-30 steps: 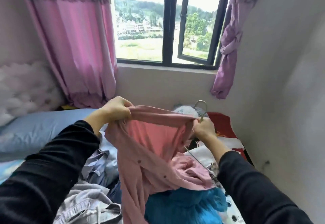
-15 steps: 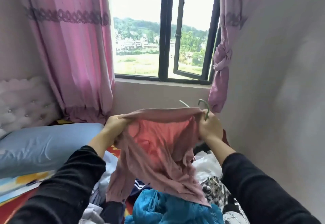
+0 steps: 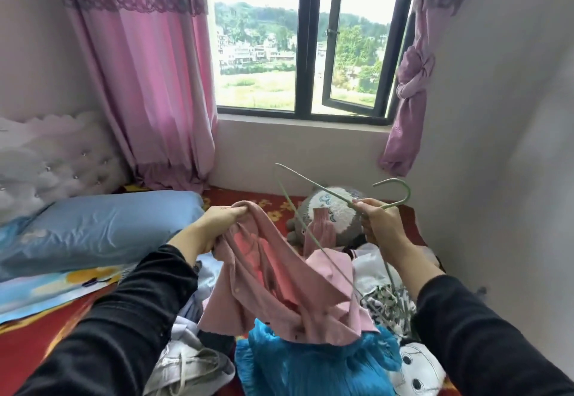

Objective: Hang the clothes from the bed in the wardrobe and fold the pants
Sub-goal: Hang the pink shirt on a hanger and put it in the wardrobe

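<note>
Head view: your bed (image 3: 40, 343) carries the clothes pile (image 3: 310, 361). You hold the pink shirt (image 3: 279, 287) lifted above it, likely so it hangs free for threading. Your right hand (image 3: 377, 221) pinches the green wire hanger (image 3: 310, 183) below its hook, angled toward the shirt. Your left hand (image 3: 217, 221) curls tightly round the shirt's upper edge, keeping it open.
</note>
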Demonstrator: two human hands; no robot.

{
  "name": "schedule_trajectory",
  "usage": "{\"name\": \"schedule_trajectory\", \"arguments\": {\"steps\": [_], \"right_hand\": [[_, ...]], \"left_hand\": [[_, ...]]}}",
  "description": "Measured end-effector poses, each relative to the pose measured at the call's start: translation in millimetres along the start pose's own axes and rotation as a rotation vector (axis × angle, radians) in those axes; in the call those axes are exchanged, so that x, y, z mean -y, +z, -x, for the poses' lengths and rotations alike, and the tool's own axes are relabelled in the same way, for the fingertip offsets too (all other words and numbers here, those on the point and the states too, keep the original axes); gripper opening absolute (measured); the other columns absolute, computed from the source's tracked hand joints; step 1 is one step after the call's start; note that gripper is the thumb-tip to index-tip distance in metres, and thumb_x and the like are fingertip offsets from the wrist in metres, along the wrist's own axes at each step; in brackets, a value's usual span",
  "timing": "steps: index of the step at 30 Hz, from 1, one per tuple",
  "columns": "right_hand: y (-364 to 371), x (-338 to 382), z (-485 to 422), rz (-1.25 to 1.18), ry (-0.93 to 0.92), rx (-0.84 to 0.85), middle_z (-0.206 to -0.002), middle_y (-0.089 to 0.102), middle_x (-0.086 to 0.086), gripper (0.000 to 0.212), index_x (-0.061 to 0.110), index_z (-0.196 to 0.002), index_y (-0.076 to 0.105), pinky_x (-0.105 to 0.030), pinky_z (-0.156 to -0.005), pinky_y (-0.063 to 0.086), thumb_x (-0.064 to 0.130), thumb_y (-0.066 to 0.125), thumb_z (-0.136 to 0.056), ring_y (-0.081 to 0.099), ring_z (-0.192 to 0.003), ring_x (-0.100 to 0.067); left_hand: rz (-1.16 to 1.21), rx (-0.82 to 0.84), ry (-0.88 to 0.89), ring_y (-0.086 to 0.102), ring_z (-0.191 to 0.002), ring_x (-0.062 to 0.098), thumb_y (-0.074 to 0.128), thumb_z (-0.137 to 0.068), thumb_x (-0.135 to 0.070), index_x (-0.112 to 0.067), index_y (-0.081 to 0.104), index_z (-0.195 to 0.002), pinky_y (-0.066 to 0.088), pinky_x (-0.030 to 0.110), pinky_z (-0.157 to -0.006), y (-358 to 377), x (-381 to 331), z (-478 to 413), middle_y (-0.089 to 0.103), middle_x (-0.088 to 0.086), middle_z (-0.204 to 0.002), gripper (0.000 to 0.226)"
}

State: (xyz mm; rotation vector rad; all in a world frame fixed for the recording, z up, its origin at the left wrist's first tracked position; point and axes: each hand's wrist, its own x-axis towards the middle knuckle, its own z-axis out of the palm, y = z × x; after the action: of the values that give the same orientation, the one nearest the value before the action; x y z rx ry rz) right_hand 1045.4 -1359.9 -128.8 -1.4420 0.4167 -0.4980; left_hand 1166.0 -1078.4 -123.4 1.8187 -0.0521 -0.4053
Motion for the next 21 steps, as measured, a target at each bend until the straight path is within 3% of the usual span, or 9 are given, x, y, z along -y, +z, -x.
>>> {"name": "schedule_trajectory", "arguments": {"steps": [3,6,8,10,13,16,18,21], "right_hand": [[5.6,-15.0,8.7,-0.105,0.116,0.164,-0.043,0.024,0.010,0.018,0.011,-0.079,0.067,-0.011,-0.032,0.013,0.008,0.054,-0.090,0.017,-0.032,-0.003],[14.9,-34.8,20.5,-0.024,0.205,0.274,-0.046,0.021,0.008,0.016,0.010,-0.076,0.067,-0.013,-0.034,0.011,0.010,0.057,-0.089,0.016,-0.034,-0.004],[27.8,-40.3,29.0,0.103,0.183,0.308,-0.044,0.028,0.006,0.013,0.006,-0.075,0.070,-0.014,-0.035,0.013,0.009,0.063,-0.086,0.020,-0.036,-0.006],[48.6,-35.3,37.6,0.170,0.076,0.304,-0.043,0.043,0.004,0.015,0.005,-0.072,0.073,-0.015,-0.035,0.023,0.007,0.066,-0.084,0.031,-0.037,-0.008],[85.0,-11.7,53.4,0.087,-0.038,0.328,-0.057,0.060,-0.010,0.014,0.006,-0.074,0.076,-0.025,-0.049,0.042,0.012,0.069,-0.085,0.049,-0.048,-0.017],[115.2,22.1,68.4,0.051,-0.156,0.393,-0.048,0.060,0.001,0.011,0.007,-0.078,0.076,-0.018,-0.043,0.043,0.014,0.071,-0.085,0.052,-0.040,-0.009],[132.6,40.6,81.1,0.067,-0.251,0.484,-0.049,0.061,0.003,0.014,0.005,-0.075,0.075,-0.017,-0.044,0.043,0.013,0.070,-0.086,0.054,-0.043,-0.006],[154.0,53.4,103.6,0.205,-0.393,0.597,-0.059,0.045,-0.003,0.033,-0.008,-0.070,0.061,-0.032,-0.057,0.038,0.022,0.066,-0.082,0.037,-0.060,-0.014]], "left_hand": [[0.074,-0.213,-0.040,0.062,-0.068,0.024,0.058,-0.093,-0.032,-0.013,0.066,-0.104,0.047,0.026,-0.058,-15.6,15.0,-3.3,0.066,0.009,-0.083,0.023],[0.134,-0.354,-0.053,0.061,-0.073,0.024,0.060,-0.092,-0.031,-0.007,0.064,-0.110,0.049,0.030,-0.066,-41.3,22.5,3.7,0.063,0.011,-0.086,0.031],[0.143,-0.390,-0.038,0.063,-0.083,0.026,0.061,-0.091,-0.032,-0.005,0.066,-0.109,0.051,0.037,-0.077,-58.9,20.7,14.1,0.065,0.013,-0.094,0.034],[0.124,-0.403,0.004,0.065,-0.081,0.025,0.062,-0.090,-0.035,-0.007,0.070,-0.103,0.053,0.036,-0.077,-74.0,12.4,29.6,0.067,0.010,-0.090,0.031],[0.146,-0.439,0.123,0.066,-0.059,0.007,0.062,-0.091,-0.030,-0.015,0.072,-0.084,0.054,0.017,-0.058,-94.1,-9.9,63.3,0.070,-0.008,-0.062,0.019],[0.167,-0.545,0.255,0.059,-0.044,-0.003,0.062,-0.091,-0.031,-0.019,0.069,-0.076,0.043,0.010,-0.041,-118.8,-48.3,117.1,0.061,-0.018,-0.046,0.020],[0.233,-0.618,0.359,0.063,-0.052,-0.002,0.063,-0.090,-0.033,-0.020,0.068,-0.073,0.044,0.009,-0.042,-137.6,-73.7,163.7,0.066,-0.015,-0.053,0.022],[0.371,-0.411,0.456,0.071,-0.090,0.018,0.061,-0.090,-0.036,-0.011,0.076,-0.091,0.058,0.026,-0.071,-149.7,-92.5,219.8,0.075,0.005,-0.092,0.030]]}}
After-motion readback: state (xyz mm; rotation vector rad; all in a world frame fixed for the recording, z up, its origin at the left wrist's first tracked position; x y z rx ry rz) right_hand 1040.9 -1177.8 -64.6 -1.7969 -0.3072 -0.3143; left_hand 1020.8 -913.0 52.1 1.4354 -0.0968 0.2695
